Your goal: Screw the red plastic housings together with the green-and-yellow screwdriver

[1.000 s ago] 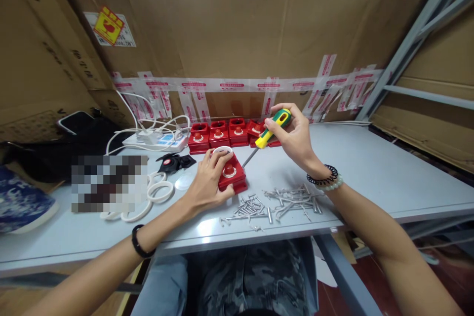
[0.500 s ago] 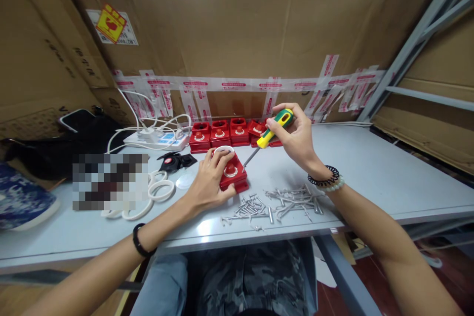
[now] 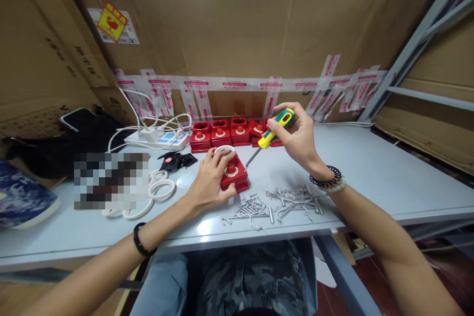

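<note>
1. Hands work side by side near the middle of the grey tabletop (image 3: 388, 177), both forearms reaching in from the near edge.
2. Left hand (image 3: 209, 180) lies palm down over the left side of a red box (image 3: 233, 175), fingers curled round it and the thumb pressed against its near edge, pinning it to the tabletop; a black band circles that wrist.
3. A white ring (image 3: 224, 148) sits at the box's far end, just beyond the fingertips.
4. Right hand (image 3: 298, 138) is raised above the tabletop, wrist bent and fingers closed round the green and yellow handle of a screwdriver (image 3: 272, 133).
5. The screwdriver slants down to the left, its metal tip meeting the right edge of the red box.
6. Bracelets, one black and one of pale beads, sit on the right wrist.
7. Loose screws (image 3: 274, 202) lie scattered just near and right of the box.
8. A row of red boxes (image 3: 229, 133) stands farther back, by the cardboard wall.
9. White rings (image 3: 159, 190) and a power strip (image 3: 155, 140) lie to the left.
</note>
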The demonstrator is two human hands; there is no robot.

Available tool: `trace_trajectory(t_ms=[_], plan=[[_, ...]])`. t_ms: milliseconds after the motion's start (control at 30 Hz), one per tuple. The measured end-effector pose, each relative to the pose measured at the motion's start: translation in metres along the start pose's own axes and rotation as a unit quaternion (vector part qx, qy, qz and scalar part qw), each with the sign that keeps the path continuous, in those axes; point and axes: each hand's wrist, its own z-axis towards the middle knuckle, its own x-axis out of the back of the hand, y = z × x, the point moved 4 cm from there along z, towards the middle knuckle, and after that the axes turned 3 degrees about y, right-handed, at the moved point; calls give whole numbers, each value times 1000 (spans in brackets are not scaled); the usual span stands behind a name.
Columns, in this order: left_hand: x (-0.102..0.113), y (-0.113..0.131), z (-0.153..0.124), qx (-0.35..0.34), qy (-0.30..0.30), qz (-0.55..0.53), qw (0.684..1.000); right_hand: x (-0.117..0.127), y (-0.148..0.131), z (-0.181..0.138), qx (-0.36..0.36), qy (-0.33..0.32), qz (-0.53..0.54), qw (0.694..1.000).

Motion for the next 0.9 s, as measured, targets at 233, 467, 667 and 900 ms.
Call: trace_trajectory(t_ms=[233,467,667,900], plan=[[-2,-1,-1,0,-1,8,1000,-5,-1,-5,-20,-22,9,1000],[-1,0,-1,8,-14,33,999,-11,4,-10,-33,-44,9,998],[1,2,-1,5,-15,46,999,-9,2,-10,-35,-41,21,998],[3,2,-1,11,-27,50,998,-7,0,-9,-67,-37,54,996]])
